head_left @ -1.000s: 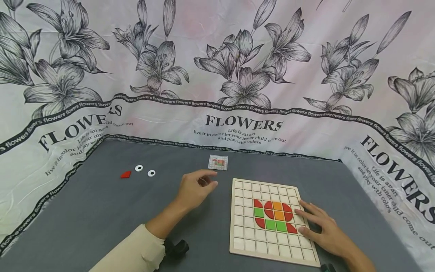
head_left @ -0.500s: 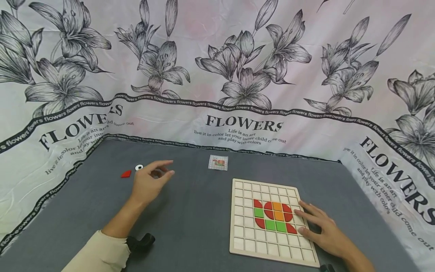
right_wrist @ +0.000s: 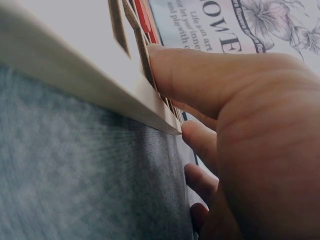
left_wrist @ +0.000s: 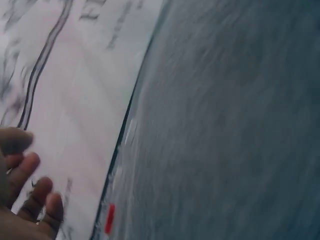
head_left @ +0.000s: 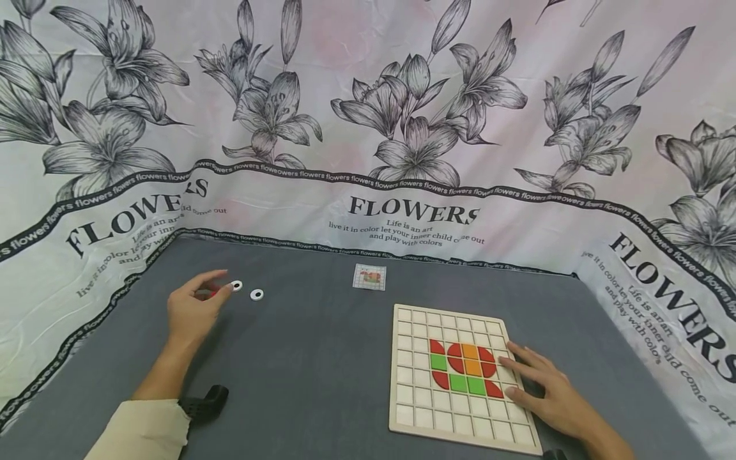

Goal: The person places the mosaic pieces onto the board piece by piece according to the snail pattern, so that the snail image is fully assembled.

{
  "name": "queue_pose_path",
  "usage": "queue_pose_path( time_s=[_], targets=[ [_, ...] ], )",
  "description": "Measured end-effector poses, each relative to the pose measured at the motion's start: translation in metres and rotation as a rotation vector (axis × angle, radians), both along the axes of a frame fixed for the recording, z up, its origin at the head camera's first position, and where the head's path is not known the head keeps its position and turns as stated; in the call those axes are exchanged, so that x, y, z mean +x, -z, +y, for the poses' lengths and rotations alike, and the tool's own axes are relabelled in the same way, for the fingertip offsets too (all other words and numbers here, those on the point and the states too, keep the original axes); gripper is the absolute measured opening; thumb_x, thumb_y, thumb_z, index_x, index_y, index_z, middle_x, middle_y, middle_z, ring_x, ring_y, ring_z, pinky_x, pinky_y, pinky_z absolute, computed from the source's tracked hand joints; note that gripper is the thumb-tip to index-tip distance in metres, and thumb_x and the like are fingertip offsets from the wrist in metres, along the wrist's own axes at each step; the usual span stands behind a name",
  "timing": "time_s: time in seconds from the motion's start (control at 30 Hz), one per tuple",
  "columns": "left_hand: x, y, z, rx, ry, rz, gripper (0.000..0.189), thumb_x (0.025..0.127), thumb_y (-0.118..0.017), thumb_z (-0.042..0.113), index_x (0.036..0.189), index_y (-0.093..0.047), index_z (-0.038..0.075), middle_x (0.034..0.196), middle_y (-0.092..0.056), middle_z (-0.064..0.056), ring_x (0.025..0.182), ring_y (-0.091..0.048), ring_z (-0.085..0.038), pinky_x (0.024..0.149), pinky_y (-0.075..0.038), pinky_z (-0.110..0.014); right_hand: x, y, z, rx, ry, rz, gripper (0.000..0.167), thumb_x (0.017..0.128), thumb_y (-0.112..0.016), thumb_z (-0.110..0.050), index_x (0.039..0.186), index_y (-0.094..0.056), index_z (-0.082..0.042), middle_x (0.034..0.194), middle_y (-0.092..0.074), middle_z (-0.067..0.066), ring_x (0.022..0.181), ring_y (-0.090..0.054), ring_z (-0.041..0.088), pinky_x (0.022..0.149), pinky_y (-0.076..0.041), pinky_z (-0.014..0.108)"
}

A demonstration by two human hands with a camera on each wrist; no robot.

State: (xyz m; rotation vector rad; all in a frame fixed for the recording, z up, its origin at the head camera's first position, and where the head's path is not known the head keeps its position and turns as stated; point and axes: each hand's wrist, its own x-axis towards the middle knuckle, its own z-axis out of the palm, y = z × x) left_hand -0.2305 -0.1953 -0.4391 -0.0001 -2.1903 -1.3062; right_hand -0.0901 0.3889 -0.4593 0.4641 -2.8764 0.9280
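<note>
My left hand (head_left: 194, 312) hovers at the left of the table, thumb and fingers apart, with nothing held. Through the gap between them shows part of a red quarter-round tile (head_left: 214, 294); the left wrist view has this red tile (left_wrist: 110, 218) lying on the cloth, clear of the fingers. Two white discs with black centres lie close by, the nearer disc (head_left: 257, 294) right of the hand, the other disc (head_left: 237, 285) by the thumb tip. My right hand (head_left: 546, 390) rests with extended fingers on the right edge of a wooden grid board (head_left: 414, 415), thumb on its top.
Red, green and orange tiles (head_left: 468, 367) sit in the board's middle cells, among cream squares. A small pattern card (head_left: 369, 277) lies behind the board on the grey cloth (head_left: 310, 358). Flower-printed curtains (head_left: 402, 217) enclose the back and sides.
My left hand has swept left across the table, from beside the board past the white discs to the red tile. The right hand has stayed on the board's edge.
</note>
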Motion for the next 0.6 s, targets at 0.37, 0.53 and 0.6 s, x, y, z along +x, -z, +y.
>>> queue_pose_path(
  time_s=[0.37,0.53,0.6],
  targets=[
    [-0.005,0.016,-0.029,-0.119,-0.128,-0.304,0.040,0.089,-0.071,0.020,0.124,-0.064,0.002,0.113,-0.065,-0.023,0.103,-0.056,-0.038,0.092,-0.038,-0.050,0.002,0.000,-0.002,-0.003,0.000,-0.005,0.047,0.089,-0.070,-0.022,0.134,-0.060,-0.012,0.149,-0.037,0.010,0.130,-0.024,0.055,0.085,-0.020,0.073],
    [-0.011,0.020,-0.033,-0.201,-0.094,-0.398,0.048,0.089,-0.071,0.024,0.128,-0.058,0.000,0.122,-0.059,-0.024,0.111,-0.052,-0.042,0.096,-0.034,-0.055,0.000,0.000,-0.002,-0.012,-0.003,-0.002,0.047,0.089,-0.071,-0.020,0.134,-0.060,-0.012,0.149,-0.037,0.008,0.130,-0.024,0.055,0.085,-0.021,0.073],
    [-0.014,0.022,-0.032,-0.239,-0.087,-0.393,0.047,0.088,-0.071,0.023,0.127,-0.058,-0.002,0.122,-0.059,-0.025,0.110,-0.051,-0.042,0.095,-0.035,-0.056,0.000,0.000,-0.001,-0.017,-0.003,0.000,0.047,0.088,-0.071,-0.020,0.134,-0.060,-0.012,0.149,-0.038,0.008,0.130,-0.024,0.055,0.085,-0.021,0.073]
  ],
)
